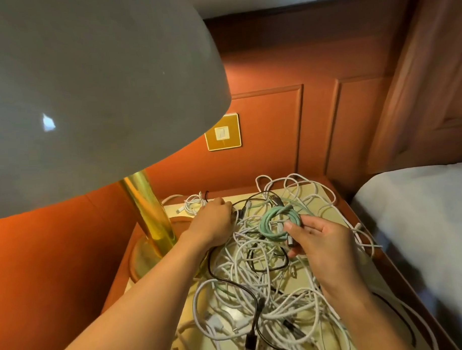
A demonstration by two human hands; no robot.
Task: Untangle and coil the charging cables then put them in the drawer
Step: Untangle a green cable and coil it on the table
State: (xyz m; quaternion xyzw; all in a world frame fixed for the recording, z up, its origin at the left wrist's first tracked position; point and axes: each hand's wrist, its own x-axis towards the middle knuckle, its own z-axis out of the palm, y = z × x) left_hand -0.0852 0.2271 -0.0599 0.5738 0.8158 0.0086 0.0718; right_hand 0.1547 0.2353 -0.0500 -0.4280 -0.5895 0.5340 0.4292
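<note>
The right hand (324,239) pinched a coiled mint-green cable (276,223) between thumb and fingers, holding it just above the tangle of white and black cables (255,291) that sprawled across the nightstand (301,279). The left hand (213,220) reached to the back of the heap, knuckles up, its fingertips hidden among the cords, so its grip could not be told. Just beyond it lay a small white bundle (193,203), beside the brass lamp (150,211).

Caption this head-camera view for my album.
Right hand holds a coiled green cable; left hand reaches into the tangled cables.
</note>
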